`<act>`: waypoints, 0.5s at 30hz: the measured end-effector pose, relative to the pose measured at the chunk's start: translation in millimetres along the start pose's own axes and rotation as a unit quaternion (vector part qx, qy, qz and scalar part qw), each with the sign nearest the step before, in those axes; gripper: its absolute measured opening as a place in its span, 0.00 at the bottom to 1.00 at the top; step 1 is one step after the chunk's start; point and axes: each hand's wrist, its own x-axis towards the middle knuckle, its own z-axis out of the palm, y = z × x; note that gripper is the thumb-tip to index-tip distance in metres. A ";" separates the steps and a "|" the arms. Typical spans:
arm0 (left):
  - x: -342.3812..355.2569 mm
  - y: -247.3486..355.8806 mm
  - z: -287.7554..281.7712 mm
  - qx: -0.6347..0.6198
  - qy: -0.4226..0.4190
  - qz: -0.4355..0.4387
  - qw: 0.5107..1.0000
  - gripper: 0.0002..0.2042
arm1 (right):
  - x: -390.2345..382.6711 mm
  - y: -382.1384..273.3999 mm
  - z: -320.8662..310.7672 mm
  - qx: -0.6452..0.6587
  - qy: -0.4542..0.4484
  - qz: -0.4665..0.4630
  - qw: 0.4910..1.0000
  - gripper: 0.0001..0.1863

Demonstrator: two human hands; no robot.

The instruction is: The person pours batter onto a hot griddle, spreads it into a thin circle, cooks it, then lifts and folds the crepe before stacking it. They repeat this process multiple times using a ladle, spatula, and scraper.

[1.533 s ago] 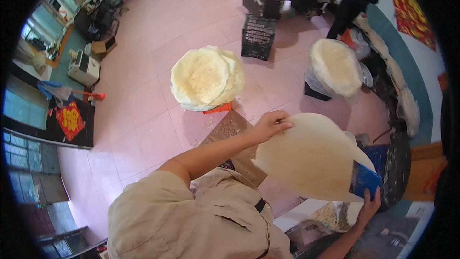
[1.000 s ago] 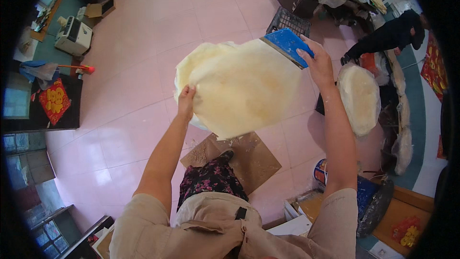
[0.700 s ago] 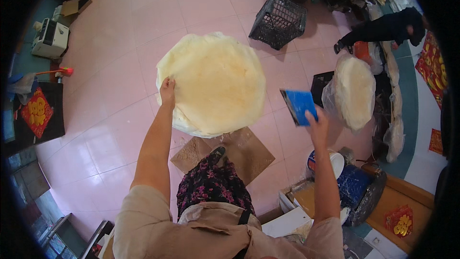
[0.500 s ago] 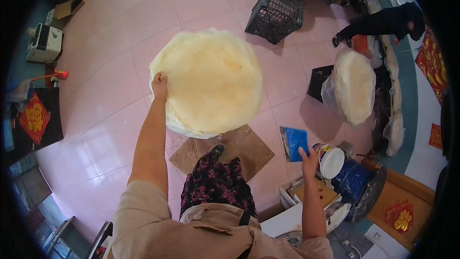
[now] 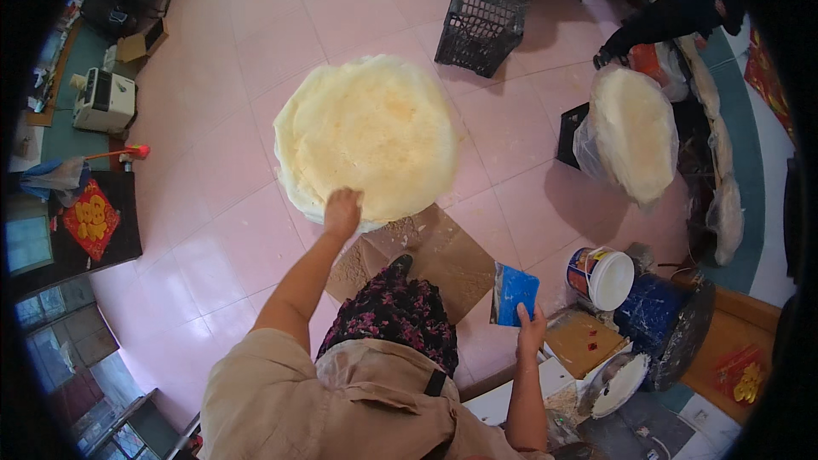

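Note:
A wide stack of thin, pale yellow round flatbreads [image 5: 375, 132] lies in front of me, its edges uneven. My left hand [image 5: 343, 213] is at the near edge of the stack. Its fingers are curled together against the top sheet, and whatever they pinch is hidden beneath them. Off to the right, my right hand [image 5: 530, 328] grips a blue rectangular scraper [image 5: 515, 294] by its near end, and a grey strip runs along the scraper's left side. The scraper hangs apart from the stack. Under the stack's near side shows a brown, flour-dusted board [image 5: 443, 264].
A black plastic crate [image 5: 480, 27] stands beyond the stack. On the right is another bagged flatbread stack [image 5: 633, 135], with a person [image 5: 673, 13] in dark clothes behind it. A white-lidded bucket [image 5: 609, 279] and a blue drum [image 5: 643, 319] stand near my right hand.
My left hand has moved from the stack's left edge to its near edge, rightward and closer to me. The right hand still holds the scraper, now slightly lower and further left in view.

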 end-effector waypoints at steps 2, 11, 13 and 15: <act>-23.3 28.9 0.0 -0.016 -0.037 -0.034 0.999 0.17 | -27.5 8.7 -14.3 0.031 0.040 0.009 0.999 0.10; -100.5 380.5 -50.9 -0.329 -0.124 0.295 0.889 0.16 | -184.2 63.2 -143.1 0.426 0.244 -0.002 0.871 0.18; -160.1 483.1 -79.3 -0.428 -0.237 0.348 0.800 0.13 | -237.1 84.6 -189.0 0.457 0.313 -0.009 0.833 0.17; -209.5 573.9 -96.6 -0.435 -0.342 0.406 0.727 0.11 | -289.5 97.6 -227.4 0.490 0.403 -0.046 0.772 0.16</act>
